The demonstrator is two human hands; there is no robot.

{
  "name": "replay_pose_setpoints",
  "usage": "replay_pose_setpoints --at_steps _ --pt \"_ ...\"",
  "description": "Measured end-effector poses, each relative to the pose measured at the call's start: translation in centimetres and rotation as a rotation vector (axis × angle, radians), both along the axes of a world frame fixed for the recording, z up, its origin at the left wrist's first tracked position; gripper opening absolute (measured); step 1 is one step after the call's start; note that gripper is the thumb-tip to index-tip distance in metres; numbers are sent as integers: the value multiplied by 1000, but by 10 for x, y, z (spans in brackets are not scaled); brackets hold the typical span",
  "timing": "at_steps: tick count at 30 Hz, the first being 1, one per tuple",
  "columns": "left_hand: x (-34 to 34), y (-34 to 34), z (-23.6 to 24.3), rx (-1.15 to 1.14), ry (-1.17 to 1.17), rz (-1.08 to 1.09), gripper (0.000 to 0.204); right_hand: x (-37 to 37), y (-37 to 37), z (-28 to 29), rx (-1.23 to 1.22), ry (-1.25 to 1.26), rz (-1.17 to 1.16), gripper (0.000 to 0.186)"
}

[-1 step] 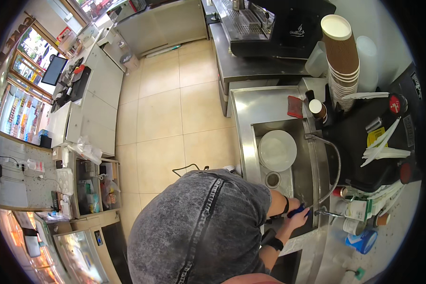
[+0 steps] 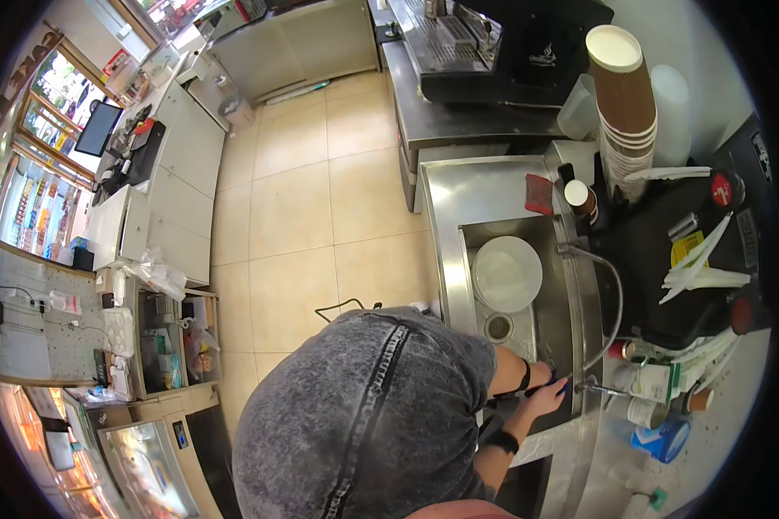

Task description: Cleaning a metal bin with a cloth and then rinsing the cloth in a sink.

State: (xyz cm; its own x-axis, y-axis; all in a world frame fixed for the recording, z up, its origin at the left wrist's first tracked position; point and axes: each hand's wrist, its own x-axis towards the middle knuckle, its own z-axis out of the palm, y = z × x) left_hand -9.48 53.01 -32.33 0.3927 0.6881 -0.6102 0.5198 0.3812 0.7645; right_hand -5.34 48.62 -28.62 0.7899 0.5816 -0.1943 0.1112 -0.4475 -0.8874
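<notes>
Both my hands are together in the near part of the metal sink (image 2: 567, 298), beside the end of a flexible metal hose (image 2: 619, 298). My right hand (image 2: 545, 400), with a black band on its wrist, is closed around a small dark blue thing (image 2: 560, 387); its kind is too blurred to tell. Just beyond it, my left hand (image 2: 539, 374) lies close against the same thing, its fingers mostly hidden. A large white round tub (image 2: 507, 274) stands in the sink behind the drain (image 2: 498, 328).
A red scouring pad (image 2: 539, 195) lies on the sink's rim. Tall stacked brown paper cups (image 2: 623, 104) stand at the far right, near a black coffee machine (image 2: 528, 52). Blue-and-white packaging (image 2: 662, 441) sits right of the sink. Tiled floor (image 2: 290, 208) spreads to the left.
My left hand has shifted slightly right and my right hand slightly up. Less of the dark blue thing shows between them. The tub has stayed in place.
</notes>
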Motion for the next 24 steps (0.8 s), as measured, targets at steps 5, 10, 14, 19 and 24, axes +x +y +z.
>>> replay_pose_setpoints --at_steps 5,10,14,19,24 --pt "34 -1 -19 557 -82 -342 24 102 8 -93 259 223 -53 40" --pt "-22 58 -22 897 138 -531 17 44 29 -47 -103 -169 16 50" --pt "-30 48 24 700 183 -71 34 74 -3 -81 326 596 -154 35" --pt "-29 46 42 777 31 57 36 58 -8 -77 387 553 -122 25" --pt "-31 52 29 688 217 -86 35 38 -15 -53 510 504 -293 17"
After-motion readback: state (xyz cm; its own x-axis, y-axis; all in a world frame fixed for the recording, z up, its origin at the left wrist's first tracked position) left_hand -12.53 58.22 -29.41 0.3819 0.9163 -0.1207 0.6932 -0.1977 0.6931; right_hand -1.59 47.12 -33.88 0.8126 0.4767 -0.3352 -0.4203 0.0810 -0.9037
